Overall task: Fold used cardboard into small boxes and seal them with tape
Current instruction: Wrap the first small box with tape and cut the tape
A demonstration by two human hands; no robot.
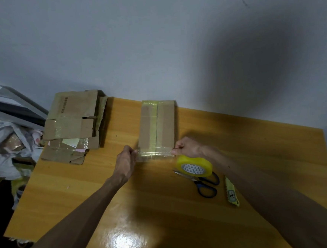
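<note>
Small brown cardboard box (157, 124): centre frame, on orange wooden table (82, 187). Clear tape strip (155, 154): your left hand (123, 163) and right hand (187, 147) each pinch an end, stretching it taut across the box's near edge, likely so it seals flat. Yellow tape roll (194, 165), blue-handled scissors (204, 184): lower right, within reach.

This looks like a makeshift packing corner in a plain room, more like a home than a shop, though that cannot be told for sure. A glossy yellow wooden table (257, 156) stands against a bare grey-white wall (152, 37). On it lie a stack of flattened used cardboard (72, 126), a taped cardboard box (157, 124), a roll of clear tape (194, 165) and blue-handled scissors (203, 185). Left of the table, crumpled plastic bags (3, 146) pile up beside leaning grey frames (8, 103).
</note>
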